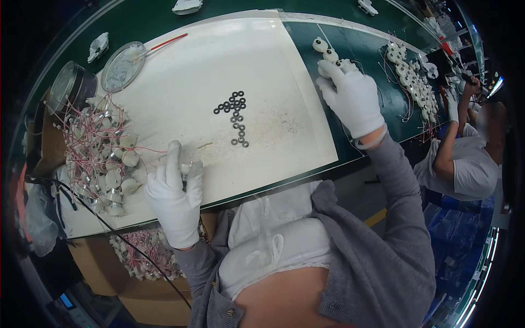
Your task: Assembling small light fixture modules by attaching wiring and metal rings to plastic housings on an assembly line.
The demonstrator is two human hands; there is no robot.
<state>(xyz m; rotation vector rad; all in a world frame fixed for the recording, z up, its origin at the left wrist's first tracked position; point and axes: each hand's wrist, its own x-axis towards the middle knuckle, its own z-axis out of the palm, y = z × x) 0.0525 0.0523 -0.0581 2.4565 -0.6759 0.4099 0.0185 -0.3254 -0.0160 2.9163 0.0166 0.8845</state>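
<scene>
My left hand (174, 199), in a white glove, is at the front edge of the white work sheet. Between its thumb and fingers is a small motor (186, 169) with a white and metallic body, partly hidden by the glove. On the right, my right hand (353, 101), also gloved, reaches over the green tabletop. Its fingers are bent and closed beside a short row of white round motor units (330, 54); what they grip, if anything, is hidden. Black rubber rings (236, 117) lie in a loose cluster on the sheet between my hands.
A tangled heap of motors with pink-red wires (101, 147) lies left, beside a round tin (68, 87). Behind it is a clear dish (121, 68) with a red stick (168, 41). More white units (413, 76) line the right; a co-worker (465, 147) sits there. An open carton (147, 295) is below.
</scene>
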